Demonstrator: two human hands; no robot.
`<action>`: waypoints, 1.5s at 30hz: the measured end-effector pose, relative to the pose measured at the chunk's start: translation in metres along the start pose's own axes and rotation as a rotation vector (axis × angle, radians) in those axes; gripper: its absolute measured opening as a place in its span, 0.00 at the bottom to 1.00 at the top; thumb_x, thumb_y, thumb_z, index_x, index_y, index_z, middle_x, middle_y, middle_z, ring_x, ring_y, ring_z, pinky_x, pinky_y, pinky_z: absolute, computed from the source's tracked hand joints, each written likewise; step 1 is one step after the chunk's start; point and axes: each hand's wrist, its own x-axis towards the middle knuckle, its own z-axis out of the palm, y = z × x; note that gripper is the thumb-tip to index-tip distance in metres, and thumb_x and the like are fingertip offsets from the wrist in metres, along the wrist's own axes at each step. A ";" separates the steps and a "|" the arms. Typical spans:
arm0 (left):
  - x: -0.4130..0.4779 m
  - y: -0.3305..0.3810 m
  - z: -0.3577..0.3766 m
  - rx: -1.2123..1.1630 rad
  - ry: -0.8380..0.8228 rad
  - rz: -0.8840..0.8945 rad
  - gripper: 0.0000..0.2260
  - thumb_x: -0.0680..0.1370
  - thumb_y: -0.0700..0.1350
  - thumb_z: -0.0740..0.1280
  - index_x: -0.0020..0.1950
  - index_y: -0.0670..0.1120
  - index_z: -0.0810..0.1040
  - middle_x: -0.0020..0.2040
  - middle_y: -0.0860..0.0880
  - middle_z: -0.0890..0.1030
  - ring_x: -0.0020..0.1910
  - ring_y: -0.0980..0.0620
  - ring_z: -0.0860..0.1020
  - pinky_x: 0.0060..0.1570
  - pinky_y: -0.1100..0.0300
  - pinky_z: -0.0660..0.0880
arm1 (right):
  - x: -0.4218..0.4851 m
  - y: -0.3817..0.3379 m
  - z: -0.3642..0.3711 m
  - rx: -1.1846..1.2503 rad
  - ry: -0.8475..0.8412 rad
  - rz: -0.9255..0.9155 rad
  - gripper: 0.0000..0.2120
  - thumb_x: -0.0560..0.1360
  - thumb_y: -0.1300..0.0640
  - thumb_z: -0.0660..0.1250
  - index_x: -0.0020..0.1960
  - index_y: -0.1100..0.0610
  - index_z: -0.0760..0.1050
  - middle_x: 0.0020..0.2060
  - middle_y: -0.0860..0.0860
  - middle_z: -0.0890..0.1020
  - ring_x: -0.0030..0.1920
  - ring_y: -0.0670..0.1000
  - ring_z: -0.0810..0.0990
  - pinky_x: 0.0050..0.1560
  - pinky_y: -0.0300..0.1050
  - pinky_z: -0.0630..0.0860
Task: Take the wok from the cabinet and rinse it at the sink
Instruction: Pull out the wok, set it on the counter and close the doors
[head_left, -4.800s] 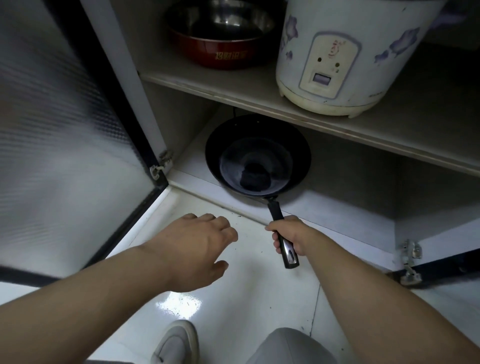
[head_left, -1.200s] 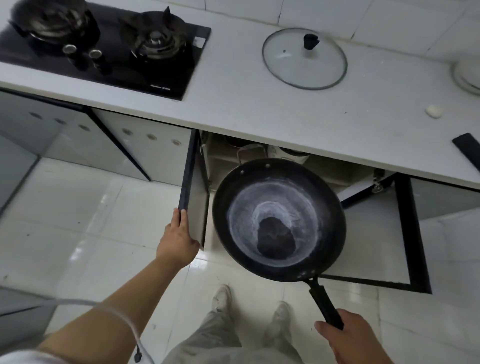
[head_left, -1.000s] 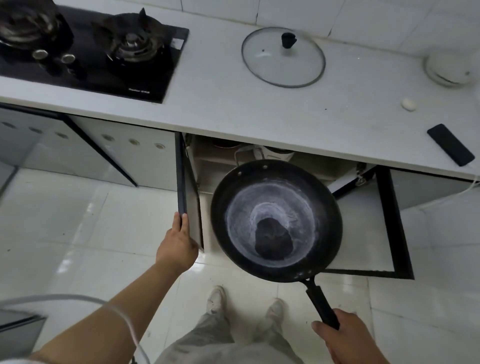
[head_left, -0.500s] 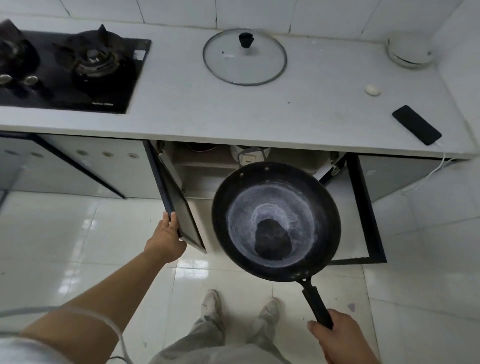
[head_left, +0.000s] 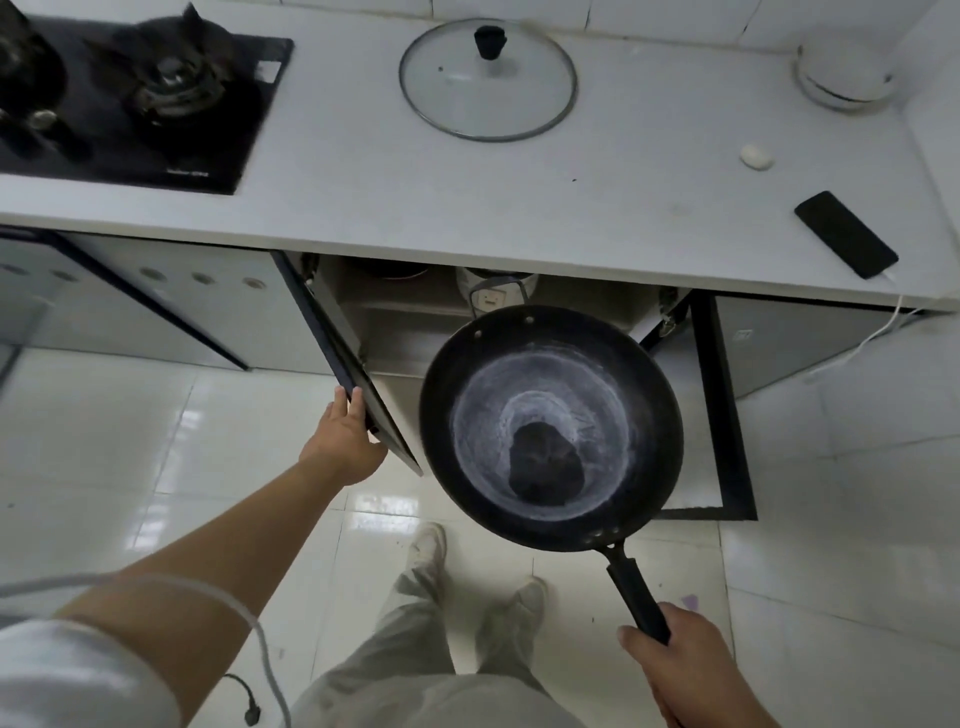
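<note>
Wok (head_left: 550, 431) hangs in the air in front of the open cabinet (head_left: 405, 322), below the counter's (head_left: 519, 208) front edge and above the tiled floor (head_left: 156, 441), its black bowl facing up with a pale ring of residue round a dark centre. The right hand (head_left: 685, 660) is closed round the end of the wok's handle (head_left: 636, 597), which slopes down toward the lower right. The left hand (head_left: 345, 441) is at the outer edge of the left door (head_left: 358, 379), fingers hooked on it, the door standing partly open. The right door (head_left: 722, 415) is swung wide. Inside the cabinet, on the shelf, a rice cooker (head_left: 493, 291) shows just behind the wok's far rim. On the counter, a hob (head_left: 130, 104) fills the left end, a glass lid (head_left: 488, 80) lies near the back edge at the middle, a white appliance (head_left: 841, 78) sits in the back right corner, and a phone (head_left: 844, 234) lies near the front right corner with a cable running off the edge.
</note>
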 end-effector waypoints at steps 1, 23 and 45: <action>0.000 0.001 -0.001 0.012 -0.004 0.010 0.42 0.80 0.49 0.67 0.85 0.46 0.42 0.85 0.46 0.41 0.84 0.45 0.49 0.79 0.48 0.60 | -0.001 -0.004 0.000 0.000 0.007 -0.002 0.15 0.73 0.52 0.75 0.33 0.53 0.73 0.22 0.48 0.77 0.40 0.53 0.80 0.43 0.39 0.75; 0.019 0.048 -0.029 0.441 0.030 0.177 0.39 0.81 0.52 0.64 0.85 0.49 0.43 0.85 0.49 0.39 0.84 0.43 0.42 0.74 0.45 0.68 | -0.017 -0.048 -0.004 0.043 0.087 0.095 0.14 0.73 0.56 0.76 0.34 0.56 0.75 0.62 0.62 0.83 0.43 0.55 0.85 0.40 0.43 0.73; -0.027 -0.048 -0.029 0.357 -0.017 0.104 0.36 0.81 0.49 0.60 0.85 0.46 0.44 0.85 0.51 0.39 0.84 0.50 0.43 0.78 0.50 0.61 | 0.001 -0.047 0.012 -0.005 0.012 -0.014 0.12 0.70 0.50 0.77 0.36 0.54 0.77 0.25 0.53 0.81 0.31 0.56 0.83 0.42 0.51 0.82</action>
